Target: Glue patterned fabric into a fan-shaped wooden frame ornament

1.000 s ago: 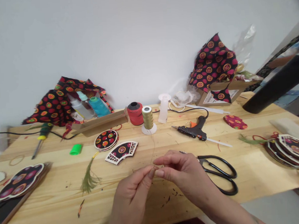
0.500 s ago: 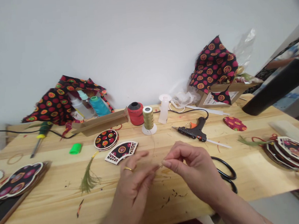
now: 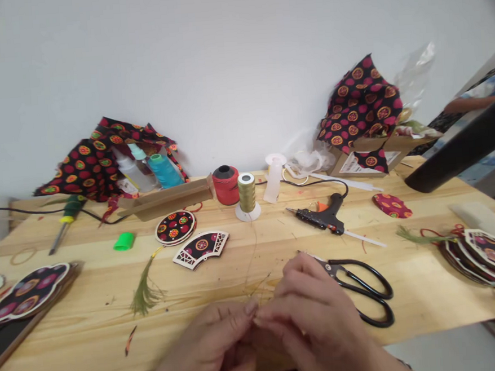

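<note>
My left hand [image 3: 216, 340] and my right hand [image 3: 313, 311] meet fingertip to fingertip near the table's front edge. Both are closed in a pinch on a fine thread [image 3: 254, 244], which runs back to a gold thread spool [image 3: 247, 194] standing upright. The exact spot where the fingers grip the thread is too small to make out. Black-handled scissors [image 3: 360, 282] lie just right of my right hand, their blades partly behind it. Beyond my left hand are a fan-shaped fabric ornament [image 3: 203, 248], a round one [image 3: 175, 227] and an olive tassel [image 3: 147, 291].
A black glue gun [image 3: 324, 217] rests behind the scissors. A red thread cone [image 3: 226, 185] and a cardboard tray [image 3: 167, 199] stand near the wall. Stacked ornaments [image 3: 489, 253] lie at right, a screwdriver [image 3: 66, 223] at left. Another person's arm [image 3: 470, 104] shows at far right.
Both hands have come closer to the front edge and together, fingertips now touching. My left fingers have curled in. More of the scissors shows beside my right hand.
</note>
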